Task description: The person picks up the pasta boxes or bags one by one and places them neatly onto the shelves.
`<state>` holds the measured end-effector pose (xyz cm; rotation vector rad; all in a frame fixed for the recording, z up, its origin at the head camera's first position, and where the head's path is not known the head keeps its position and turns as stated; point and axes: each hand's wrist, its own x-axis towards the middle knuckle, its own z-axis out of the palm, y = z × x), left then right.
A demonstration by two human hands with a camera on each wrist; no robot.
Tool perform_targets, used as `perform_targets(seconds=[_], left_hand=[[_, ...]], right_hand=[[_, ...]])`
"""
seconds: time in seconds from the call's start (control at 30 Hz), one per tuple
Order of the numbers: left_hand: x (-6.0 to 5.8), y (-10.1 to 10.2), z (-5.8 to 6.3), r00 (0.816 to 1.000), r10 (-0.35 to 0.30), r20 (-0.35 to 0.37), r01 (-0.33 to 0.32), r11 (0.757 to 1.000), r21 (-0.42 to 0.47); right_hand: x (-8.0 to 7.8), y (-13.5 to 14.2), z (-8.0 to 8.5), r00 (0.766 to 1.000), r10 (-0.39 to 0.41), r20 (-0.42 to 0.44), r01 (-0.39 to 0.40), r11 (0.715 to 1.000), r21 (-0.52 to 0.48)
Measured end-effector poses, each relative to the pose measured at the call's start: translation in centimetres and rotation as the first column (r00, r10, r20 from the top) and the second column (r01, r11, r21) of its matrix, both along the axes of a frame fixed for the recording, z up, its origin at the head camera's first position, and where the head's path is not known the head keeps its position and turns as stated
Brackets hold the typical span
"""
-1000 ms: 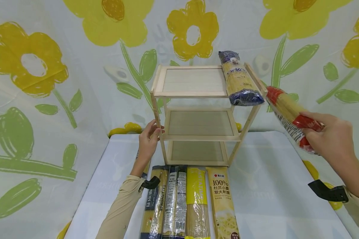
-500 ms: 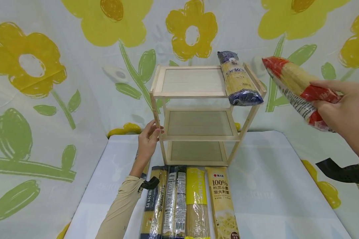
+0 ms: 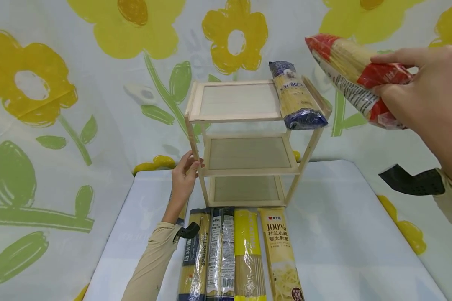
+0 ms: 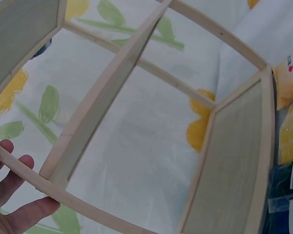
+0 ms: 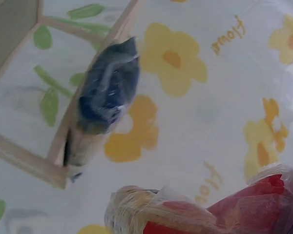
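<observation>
My right hand (image 3: 425, 79) grips a red-and-clear pasta packet (image 3: 350, 58) near its lower end, holding it tilted in the air at the upper right. The same packet (image 5: 254, 207) fills the bottom of the right wrist view. My left hand (image 3: 184, 171) holds the left front post of a three-tier wooden shelf (image 3: 245, 171), its fingers around the post in the left wrist view. On the right of the top tier lies a blue-ended pasta packet (image 3: 297, 94), its end jutting over the front edge.
In front of the shelf lie a dark-blue spaghetti packet (image 3: 193, 255), a black-and-white labelled packet (image 3: 220, 255), a yellow pasta packet (image 3: 248, 251) and a cream pasta packet (image 3: 280, 255). Another packet (image 3: 182, 213) is partly hidden behind the left arm. Flowered cloth surrounds the table (image 3: 342, 234).
My right hand has lifted the red pasta packet upward, then brought it left toward the top tier. The left hand stays on the post; the head view has shifted slightly.
</observation>
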<state>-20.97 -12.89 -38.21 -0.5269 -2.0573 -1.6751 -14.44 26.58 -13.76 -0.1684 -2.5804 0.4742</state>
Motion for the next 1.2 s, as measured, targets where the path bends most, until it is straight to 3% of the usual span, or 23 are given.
perform_targets(seconds=[0.2,0.43,0.7,1.03,1.2], left_hand=[[0.2,0.0,-0.1,1.0,0.005,-0.007,-0.005,1.0,0.0],[0.1,0.0,0.0,1.0,-0.007,-0.007,0.007,1.0,-0.015],[0.1,0.0,0.2,1.0,-0.001,0.012,0.0,1.0,0.001],[0.1,0.3,0.0,1.0,-0.002,-0.002,0.002,1.0,0.004],[0.4,0.3,0.0,1.0,0.005,-0.001,-0.005,1.0,-0.006]], right_hand=[[-1.4,-2.4,1.1,0.994,0.07,-0.083,-0.072,0.997,-0.024],[-2.8,-6.1,2.6,0.986,0.126,-0.113,-0.135,0.987,-0.086],[-3.4,-11.7,3.2,0.968,0.215,-0.13,-0.225,0.972,-0.072],[-6.6,-14.8,1.0,0.977,0.207,-0.046,-0.209,0.977,-0.052],[-7.1,-16.3,-0.4,0.976,0.173,0.133,-0.19,0.973,0.128]])
